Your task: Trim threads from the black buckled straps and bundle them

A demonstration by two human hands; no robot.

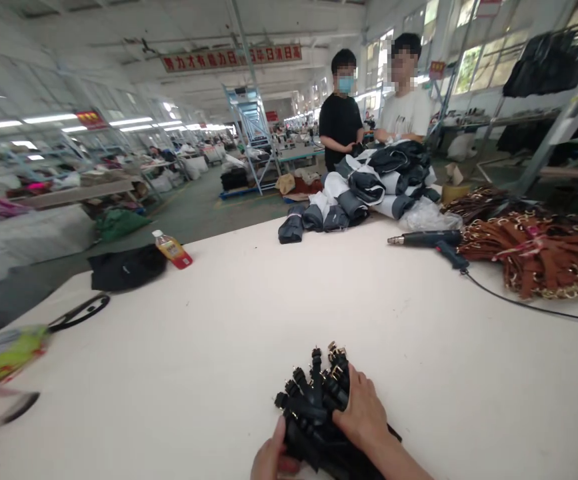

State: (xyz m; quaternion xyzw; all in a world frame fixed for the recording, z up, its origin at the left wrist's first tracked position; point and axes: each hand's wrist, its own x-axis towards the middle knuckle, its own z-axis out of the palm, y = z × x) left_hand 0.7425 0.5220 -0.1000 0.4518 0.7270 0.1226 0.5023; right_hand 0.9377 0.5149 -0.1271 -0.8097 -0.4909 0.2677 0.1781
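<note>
Hands at six o'clock: right hand (pixel 363 413) and left hand (pixel 269 459) grip black buckled straps (pixel 313 407) tightly, bunching them on the table (pixel 279 300).

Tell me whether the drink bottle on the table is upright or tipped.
Tipped: the bottle lies on its side on the table, cap toward the far edge.

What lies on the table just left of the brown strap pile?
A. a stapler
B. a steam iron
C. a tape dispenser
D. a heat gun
D: a dark heat gun with a metal nozzle and a trailing cord lies on the white table beside the brown straps.
</note>
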